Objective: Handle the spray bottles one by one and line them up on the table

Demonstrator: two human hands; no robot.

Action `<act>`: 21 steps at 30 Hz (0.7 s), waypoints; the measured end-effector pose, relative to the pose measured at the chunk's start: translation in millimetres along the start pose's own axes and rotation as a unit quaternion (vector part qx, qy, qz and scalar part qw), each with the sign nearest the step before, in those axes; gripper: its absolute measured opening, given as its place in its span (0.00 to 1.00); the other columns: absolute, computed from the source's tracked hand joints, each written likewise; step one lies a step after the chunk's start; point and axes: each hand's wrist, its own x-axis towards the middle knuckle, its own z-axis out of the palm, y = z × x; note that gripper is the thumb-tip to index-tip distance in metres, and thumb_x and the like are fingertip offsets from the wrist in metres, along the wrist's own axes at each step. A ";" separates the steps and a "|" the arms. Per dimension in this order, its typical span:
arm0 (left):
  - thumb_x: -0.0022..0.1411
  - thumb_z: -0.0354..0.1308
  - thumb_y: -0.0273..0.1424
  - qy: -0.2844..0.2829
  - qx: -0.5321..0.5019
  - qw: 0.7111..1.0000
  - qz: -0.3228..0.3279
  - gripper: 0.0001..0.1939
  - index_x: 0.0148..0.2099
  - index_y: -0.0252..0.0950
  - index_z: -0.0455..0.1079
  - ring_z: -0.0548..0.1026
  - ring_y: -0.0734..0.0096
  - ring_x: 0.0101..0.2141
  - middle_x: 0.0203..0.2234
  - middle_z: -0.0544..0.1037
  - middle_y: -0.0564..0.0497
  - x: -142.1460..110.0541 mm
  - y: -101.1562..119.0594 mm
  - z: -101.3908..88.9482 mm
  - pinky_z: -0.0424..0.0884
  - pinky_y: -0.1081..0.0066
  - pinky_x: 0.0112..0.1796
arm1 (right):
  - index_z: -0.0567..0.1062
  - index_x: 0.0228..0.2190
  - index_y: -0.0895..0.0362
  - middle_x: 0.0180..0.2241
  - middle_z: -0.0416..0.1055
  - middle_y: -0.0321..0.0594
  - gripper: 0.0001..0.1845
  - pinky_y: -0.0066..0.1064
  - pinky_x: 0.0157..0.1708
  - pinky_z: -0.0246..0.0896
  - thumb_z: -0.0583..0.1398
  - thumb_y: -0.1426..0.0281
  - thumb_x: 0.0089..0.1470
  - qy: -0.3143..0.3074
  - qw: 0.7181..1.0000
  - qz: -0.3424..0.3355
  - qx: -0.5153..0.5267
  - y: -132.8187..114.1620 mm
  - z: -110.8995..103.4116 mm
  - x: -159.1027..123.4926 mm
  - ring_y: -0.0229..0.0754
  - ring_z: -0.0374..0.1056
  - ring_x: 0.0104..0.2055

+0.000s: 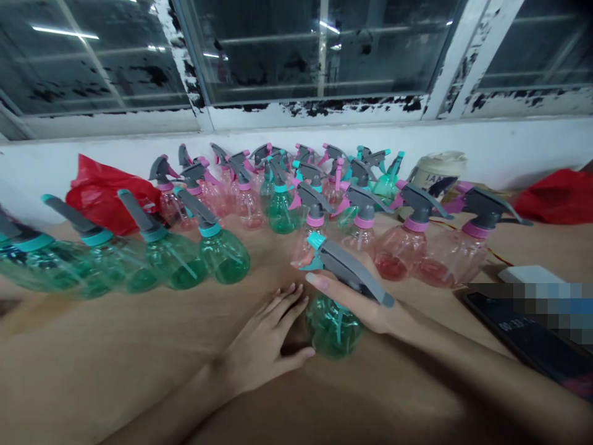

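Observation:
A green spray bottle (336,330) with a grey and turquoise trigger head stands upright on the table in front of me. My right hand (364,303) is closed around its neck, just below the head, with fingertips near the turquoise trigger. My left hand (264,343) lies palm down on the table to the left of that bottle, fingers stretched out and holding nothing. Its thumb tip comes close to the bottle's base; I cannot tell if they touch. Pink spray bottles (398,250) with grey and pink heads stand just behind my right hand.
Several green spray bottles (225,256) line the left side, and more pink and green ones crowd the back by the wall. Red plastic bags (109,194) lie left and right. A pale tub (440,167) stands behind. A phone (519,334) lies at right on the table (152,346).

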 end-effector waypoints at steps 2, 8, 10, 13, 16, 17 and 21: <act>0.62 0.57 0.45 0.001 -0.001 1.000 -0.001 0.39 0.68 0.35 0.47 0.53 0.51 0.63 0.64 0.56 0.40 0.1 1.6 -0.4 0.53 0.50 0.59 | 0.73 0.34 0.54 0.24 0.68 0.30 0.10 0.30 0.27 0.59 0.61 0.61 0.54 -0.001 1.000 0.000 -0.004 -0.4 0.4 0.7 0.34 0.62 0.23; 0.62 0.58 0.43 0.000 -0.007 1.000 -0.010 0.39 0.68 0.38 0.46 0.52 0.50 0.63 0.65 0.54 0.42 -0.2 4.7 -2.1 0.52 0.49 0.59 | 0.69 0.25 0.55 0.24 0.66 0.30 0.12 0.29 0.27 0.58 0.58 0.63 0.56 0.025 0.999 -0.019 -0.036 0.2 3.2 1.4 0.33 0.63 0.24; 0.62 0.58 0.43 0.003 -0.006 1.000 -0.007 0.39 0.68 0.38 0.47 0.52 0.50 0.63 0.65 0.54 0.42 -0.6 4.3 -1.3 0.52 0.49 0.59 | 0.70 0.25 0.55 0.24 0.67 0.30 0.12 0.29 0.27 0.59 0.58 0.62 0.56 0.021 0.999 -0.017 -0.032 0.9 3.2 1.3 0.33 0.64 0.24; 0.62 0.57 0.44 0.012 -0.008 1.000 -0.003 0.38 0.68 0.37 0.48 0.53 0.50 0.63 0.65 0.55 0.42 -1.0 3.6 0.2 0.53 0.50 0.59 | 0.75 0.31 0.54 0.27 0.73 0.33 0.10 0.31 0.29 0.63 0.60 0.60 0.54 0.015 1.000 0.005 -0.017 1.8 2.6 0.2 0.35 0.67 0.25; 0.62 0.57 0.44 0.010 -0.003 1.000 -0.003 0.37 0.67 0.36 0.50 0.55 0.50 0.62 0.64 0.57 0.41 -1.1 3.7 1.1 0.54 0.50 0.59 | 0.76 0.39 0.53 0.36 0.77 0.36 0.12 0.33 0.34 0.67 0.62 0.61 0.53 0.023 0.999 0.023 0.004 2.0 2.3 -2.4 0.39 0.72 0.32; 0.62 0.57 0.44 0.008 0.000 1.000 -0.004 0.37 0.67 0.36 0.50 0.56 0.50 0.62 0.63 0.57 0.41 -1.2 3.8 1.2 0.54 0.50 0.59 | 0.76 0.40 0.53 0.39 0.77 0.37 0.13 0.34 0.37 0.68 0.62 0.63 0.53 0.024 0.999 0.021 0.011 2.0 2.4 -3.4 0.40 0.73 0.35; 0.63 0.56 0.45 0.002 0.018 1.000 0.000 0.37 0.67 0.34 0.49 0.54 0.50 0.62 0.64 0.56 0.40 -1.8 4.3 1.7 0.53 0.50 0.60 | 0.75 0.42 0.53 0.41 0.77 0.37 0.13 0.36 0.45 0.66 0.62 0.66 0.54 0.026 1.000 0.010 0.004 3.3 2.7 -5.9 0.42 0.73 0.42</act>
